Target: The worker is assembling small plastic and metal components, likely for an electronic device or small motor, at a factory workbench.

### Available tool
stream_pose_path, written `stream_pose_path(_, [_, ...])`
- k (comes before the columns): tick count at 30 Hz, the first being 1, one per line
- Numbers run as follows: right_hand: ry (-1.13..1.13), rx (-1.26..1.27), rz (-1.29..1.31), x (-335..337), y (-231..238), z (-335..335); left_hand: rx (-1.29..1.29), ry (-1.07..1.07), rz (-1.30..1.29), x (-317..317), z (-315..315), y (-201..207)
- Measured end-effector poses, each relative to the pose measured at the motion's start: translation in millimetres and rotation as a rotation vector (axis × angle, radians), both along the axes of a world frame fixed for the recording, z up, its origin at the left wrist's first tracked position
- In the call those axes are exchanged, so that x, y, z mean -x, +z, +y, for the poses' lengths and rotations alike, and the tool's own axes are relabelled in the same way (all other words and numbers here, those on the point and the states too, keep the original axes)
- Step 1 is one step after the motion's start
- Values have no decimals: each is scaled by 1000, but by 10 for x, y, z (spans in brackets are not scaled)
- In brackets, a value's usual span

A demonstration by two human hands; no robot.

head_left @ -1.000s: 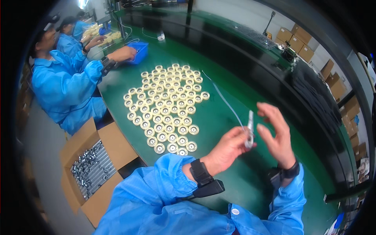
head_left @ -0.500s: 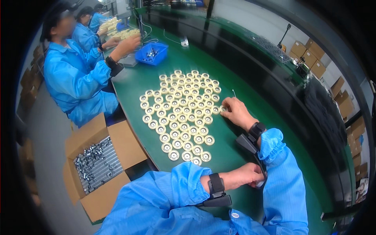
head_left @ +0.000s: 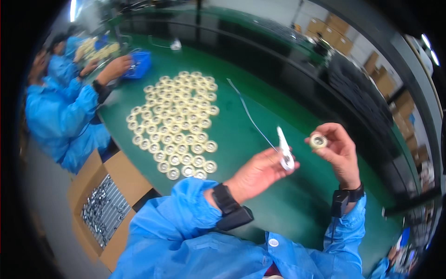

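My left hand [head_left: 260,173] is closed around a small white piece with a long pointed nozzle [head_left: 283,145], its tip upward; most of its body is hidden in the fingers. A thin blue-white cord [head_left: 250,115] runs up and left from beside this hand. To the right, my right hand [head_left: 343,151] pinches a cream toothed gear [head_left: 318,141] with a metal centre between thumb and fingers. The gear is raised above the table and apart from the nozzle. Many similar gears [head_left: 176,128] lie flat in a dense group on the green table, left of my hands.
An open cardboard box [head_left: 132,174] with small metal parts stands at the lower left. Co-workers in blue [head_left: 65,116] sit at the left edge, near a blue bin [head_left: 141,64]. A dark raised ledge [head_left: 274,74] runs along the table's far side.
My right hand has lifted a gear from the group's right edge and drawn it nearer. My left hand has come up from behind the right forearm, bringing the nozzled piece into sight. The view has shifted.
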State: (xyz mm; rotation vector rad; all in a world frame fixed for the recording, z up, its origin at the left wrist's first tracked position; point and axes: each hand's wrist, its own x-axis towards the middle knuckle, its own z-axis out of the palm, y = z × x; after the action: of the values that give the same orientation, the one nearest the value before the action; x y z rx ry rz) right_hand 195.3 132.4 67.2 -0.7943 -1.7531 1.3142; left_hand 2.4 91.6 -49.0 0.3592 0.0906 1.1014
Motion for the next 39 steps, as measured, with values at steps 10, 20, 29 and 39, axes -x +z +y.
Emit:
stream_pose_path(10, [-13,-143,-241,-155,-485,-240,-23,-85,-43,-1,-100,50])
stream_pose_path(20, [20,32,116,-50,-528,-277,-53,-14,109,4,-120,44])
stream_pose_path(29, [-10,-20,-44,-43,-679,-235,-90,54,372,-20,-196,142])
stream_pose_path(39, [-15,-63,-49,-28,-706,-262,-70,61,395,-34,-221,137])
